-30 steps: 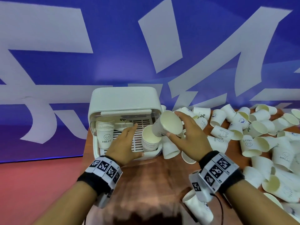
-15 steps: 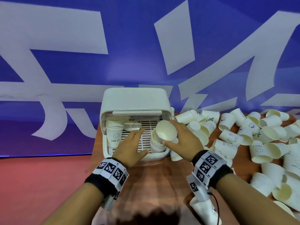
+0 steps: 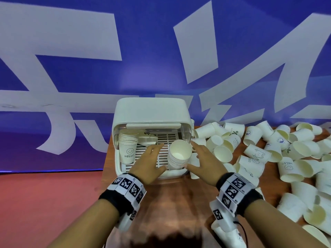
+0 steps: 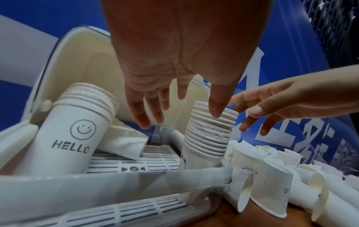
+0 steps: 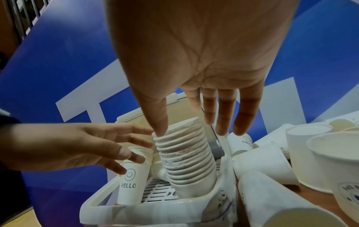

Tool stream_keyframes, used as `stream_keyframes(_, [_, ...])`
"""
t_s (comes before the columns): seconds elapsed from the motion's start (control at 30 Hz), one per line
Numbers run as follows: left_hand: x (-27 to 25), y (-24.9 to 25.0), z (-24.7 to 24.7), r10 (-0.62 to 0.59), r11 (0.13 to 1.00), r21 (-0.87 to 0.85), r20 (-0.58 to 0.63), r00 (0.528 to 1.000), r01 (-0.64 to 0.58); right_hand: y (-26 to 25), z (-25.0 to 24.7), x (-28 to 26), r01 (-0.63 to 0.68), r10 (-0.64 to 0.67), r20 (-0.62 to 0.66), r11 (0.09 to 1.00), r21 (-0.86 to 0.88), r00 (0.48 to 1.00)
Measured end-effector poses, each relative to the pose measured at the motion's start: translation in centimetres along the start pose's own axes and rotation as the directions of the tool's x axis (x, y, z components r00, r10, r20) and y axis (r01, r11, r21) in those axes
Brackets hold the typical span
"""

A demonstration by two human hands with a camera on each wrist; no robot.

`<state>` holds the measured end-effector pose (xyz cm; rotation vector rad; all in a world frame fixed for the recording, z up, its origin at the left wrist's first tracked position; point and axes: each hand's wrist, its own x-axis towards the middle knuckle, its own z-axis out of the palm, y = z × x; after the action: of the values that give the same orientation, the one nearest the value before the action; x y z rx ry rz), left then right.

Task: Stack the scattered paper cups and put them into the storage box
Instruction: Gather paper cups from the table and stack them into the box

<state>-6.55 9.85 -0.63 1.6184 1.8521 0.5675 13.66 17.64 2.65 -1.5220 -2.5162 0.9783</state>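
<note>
Left hand (image 3: 149, 162) over storage box (image 3: 151, 111) grate, palm down, fingers spread, grip empty. Right hand (image 3: 204, 162) beside tilted cup stack (image 3: 179, 156) in box's right corner, fingers straight, grip empty. Second stack (image 3: 127, 146) upright at left. Loose cups (image 3: 268, 154) scattered on tabletop (image 3: 179, 199).

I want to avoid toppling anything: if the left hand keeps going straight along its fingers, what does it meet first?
Probably the single cup lying on its side at the back of the storage box; the left hand points between the HELLO stack and the right stack. Depth is uncertain.
</note>
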Motion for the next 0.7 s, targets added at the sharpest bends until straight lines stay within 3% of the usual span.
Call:
stream_keyframes(0.13, [0.5,0.3,0.4,-0.033,0.999,-0.040,0.063,0.997,0.036,0.6,0.3,-1.3,-0.038,0.039,-0.026,0.997,0.062,0.999])
stream_keyframes(0.27, [0.9,0.8,1.3,-0.028,0.996,-0.078,0.131,0.991,0.039,0.4,1.2,-1.6,-0.096,0.091,0.046,0.987,0.129,0.995])
stream_keyframes(0.47, [1.1,0.3,2.2,0.000,0.984,-0.178,0.137,0.991,0.025,0.2,2.4,-0.8,-0.120,0.098,0.105,0.966,0.230,0.990])
stream_keyframes(0.7, [1.6,0.0,1.5,0.016,0.941,-0.337,-0.086,0.996,-0.044,-1.9,3.1,0.7,-0.048,0.017,0.088,0.931,0.361,0.996])
